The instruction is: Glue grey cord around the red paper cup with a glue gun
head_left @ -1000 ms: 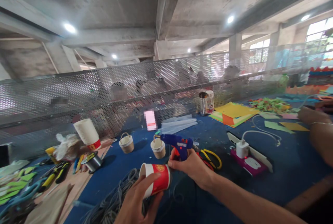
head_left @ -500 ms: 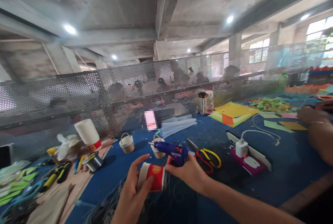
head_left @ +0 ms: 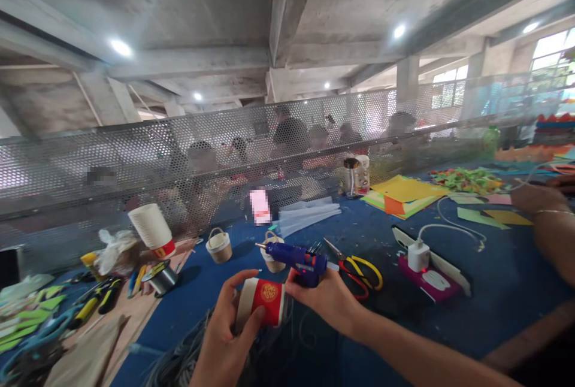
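My left hand grips a paper cup lying on its side, white with a red band and a gold emblem. In my right hand is a blue hot glue gun, its metal nozzle pointing left above the cup. A small red light shows on the gun's body. Behind the gun stands a little handled bucket, partly covered by it. A second such bucket is to its left. Red and yellow scissors lie open just right of the glue gun.
Grey cord is heaped under my left hand. Stacked paper cups, a wire spool and pliers are at left. A purple power strip holds a charger. Coloured paper lies behind; another person's arm reaches in at right.
The cup in my left hand has turned slightly, so its gold emblem faces me more. The glue gun has hardly moved. Behind the mesh, a person has shifted.
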`<move>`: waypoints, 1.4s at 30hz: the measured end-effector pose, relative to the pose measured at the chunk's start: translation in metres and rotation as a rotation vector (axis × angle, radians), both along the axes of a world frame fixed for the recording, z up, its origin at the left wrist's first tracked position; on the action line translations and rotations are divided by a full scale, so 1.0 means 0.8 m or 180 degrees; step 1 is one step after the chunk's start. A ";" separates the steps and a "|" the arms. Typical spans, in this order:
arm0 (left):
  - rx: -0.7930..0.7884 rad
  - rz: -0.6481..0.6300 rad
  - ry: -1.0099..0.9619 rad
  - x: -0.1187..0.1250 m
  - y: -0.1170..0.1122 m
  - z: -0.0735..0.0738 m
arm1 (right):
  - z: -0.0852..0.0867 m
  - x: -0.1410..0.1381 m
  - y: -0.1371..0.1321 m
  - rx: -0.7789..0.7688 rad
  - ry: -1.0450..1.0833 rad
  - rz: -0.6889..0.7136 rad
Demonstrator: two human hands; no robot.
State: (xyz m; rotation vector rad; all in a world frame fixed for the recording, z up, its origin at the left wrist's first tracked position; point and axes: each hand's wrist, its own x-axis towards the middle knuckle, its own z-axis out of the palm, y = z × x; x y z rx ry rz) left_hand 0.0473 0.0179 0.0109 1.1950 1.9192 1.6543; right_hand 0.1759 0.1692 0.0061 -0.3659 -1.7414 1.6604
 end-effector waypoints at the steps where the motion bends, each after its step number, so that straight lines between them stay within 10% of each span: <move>1: 0.0000 0.0033 0.0064 0.001 -0.001 0.001 | -0.001 -0.001 0.001 0.0011 0.0005 -0.0010; 18: 0.0003 0.0009 0.0790 -0.004 -0.007 -0.003 | -0.007 -0.001 0.013 -0.0246 0.0133 0.0347; 42: 0.0123 0.0143 -0.0424 0.006 0.007 0.012 | 0.002 -0.004 0.002 -0.0659 0.0230 0.0406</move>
